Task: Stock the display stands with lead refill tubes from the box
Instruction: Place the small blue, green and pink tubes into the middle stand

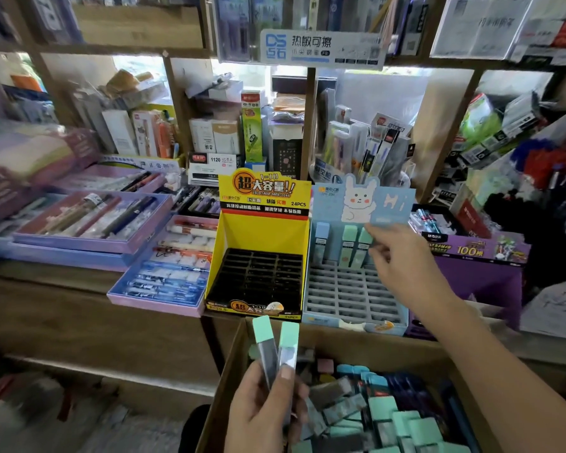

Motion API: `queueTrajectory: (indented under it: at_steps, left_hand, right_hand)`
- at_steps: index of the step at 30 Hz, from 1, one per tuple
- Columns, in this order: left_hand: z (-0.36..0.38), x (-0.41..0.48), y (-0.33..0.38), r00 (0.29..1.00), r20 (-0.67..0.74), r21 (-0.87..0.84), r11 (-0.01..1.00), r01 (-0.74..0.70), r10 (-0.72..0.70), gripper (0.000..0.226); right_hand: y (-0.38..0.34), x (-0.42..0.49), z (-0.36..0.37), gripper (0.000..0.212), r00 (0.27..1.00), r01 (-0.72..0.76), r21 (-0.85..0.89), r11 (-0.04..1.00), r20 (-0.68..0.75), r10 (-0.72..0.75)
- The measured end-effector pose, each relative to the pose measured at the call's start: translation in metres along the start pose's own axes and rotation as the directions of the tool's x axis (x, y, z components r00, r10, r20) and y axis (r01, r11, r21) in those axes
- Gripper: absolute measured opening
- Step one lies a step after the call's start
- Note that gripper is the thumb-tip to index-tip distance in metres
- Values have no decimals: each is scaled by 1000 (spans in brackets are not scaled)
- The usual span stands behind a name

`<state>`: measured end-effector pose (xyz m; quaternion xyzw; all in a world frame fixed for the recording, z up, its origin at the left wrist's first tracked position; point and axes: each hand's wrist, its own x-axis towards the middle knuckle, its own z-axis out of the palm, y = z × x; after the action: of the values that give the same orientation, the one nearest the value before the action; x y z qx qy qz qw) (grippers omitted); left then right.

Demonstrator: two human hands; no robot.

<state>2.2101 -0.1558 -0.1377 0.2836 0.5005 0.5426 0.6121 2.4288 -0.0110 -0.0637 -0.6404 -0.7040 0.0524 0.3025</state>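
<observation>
Two mint-capped tubes (277, 349) upright in left fingers (286, 374); third tube (362, 246) between right fingers (378, 235), in blue stand (340, 289).

Two lead refill tubes (278, 348), clear-bodied with mint-green caps uppermost, stand side by side and slightly splayed, gripped at their lower ends by the left hand (262, 410) above the cardboard box (224, 380). The box lies open and holds a loose jumble of tubes (402, 423) with mint, blue and pink caps. Behind it, touching side by side, sit the yellow stand (262, 233) with a black grid of slots and the pale blue stand (353, 292) with a grey grid. In the blue stand's back row a blue-capped tube (322, 243), a mint-capped tube (349, 245) and a second mint-capped tube (363, 245) stand upright, the last pinched by the right hand (402, 259).
</observation>
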Motion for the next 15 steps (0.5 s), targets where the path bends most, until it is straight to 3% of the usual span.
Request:
queueTrajectory:
  at_steps: [3,6,10,12,15]
  left_hand:
    - [1,0,-1,1000,26,8,1000,-3,2,10]
    - [2,1,-1,999,37,-5,1000,4,-4,10]
    - [6,0,2,999,38,-30,1000,-4,6,13]
    - [8,0,1,998,61,-30,999,-27,29,7]
    - [5,0,-2,995,74,24,997,-74,72,16]
  right_hand:
    - [-4,-12,-2,49,997,-11,48,999,-70,14]
    - [-18,-34,-3,22,996,-8,170,985,-84,23]
    - [-41,-68,6,15,973,-149,445,883,223,52]
    - [-50,-78,12,14,937,-226,497,838,347,46]
    - [-57,-85,19,22,893,-298,525,797,448,38]
